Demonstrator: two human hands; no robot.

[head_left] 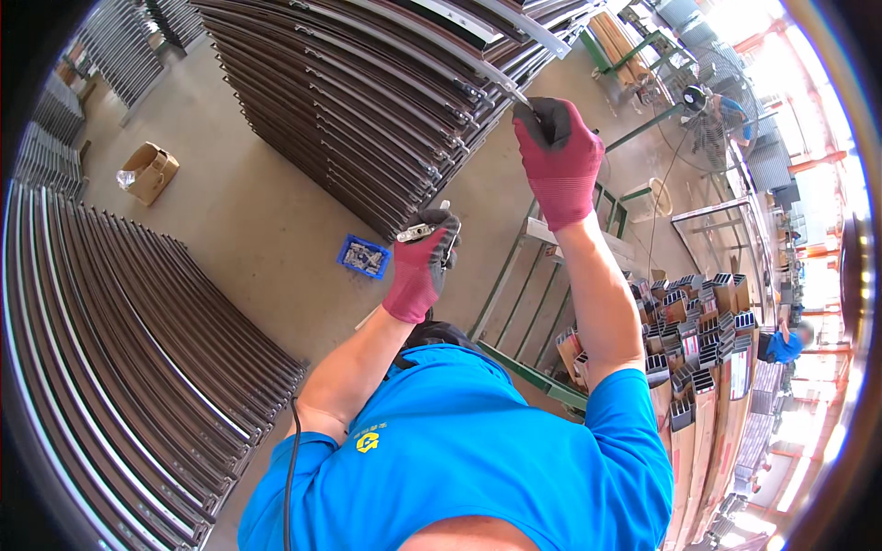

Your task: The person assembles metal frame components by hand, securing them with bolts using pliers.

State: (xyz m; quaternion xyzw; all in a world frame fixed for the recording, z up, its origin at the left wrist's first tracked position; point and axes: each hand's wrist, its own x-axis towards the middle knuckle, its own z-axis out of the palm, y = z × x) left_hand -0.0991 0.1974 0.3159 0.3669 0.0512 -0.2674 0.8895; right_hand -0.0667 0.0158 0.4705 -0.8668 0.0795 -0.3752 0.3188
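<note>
My left hand [426, 264], in a maroon glove with dark grey fingers, is closed around several small silver metal fittings [415, 233]. Their ends stick out past the fingers. Higher up and to the right, my right hand [560, 161] wears a matching glove. Its fingers are pinched together at the corner end of the top frame of a tall stack of dark metal frames [367, 101]. Whatever sits between those fingertips is hidden. Below the stack, a blue bin [364, 256] of similar silver pieces stands on the floor near my left hand.
Another stack of dark frames [138, 340] fills the left. An open cardboard box [149, 173] lies on the floor. To the right are a green metal rack [528, 317], bundled profiles in cardboard [698, 340] and a fan [706, 119]. A person in blue [784, 345] is at far right.
</note>
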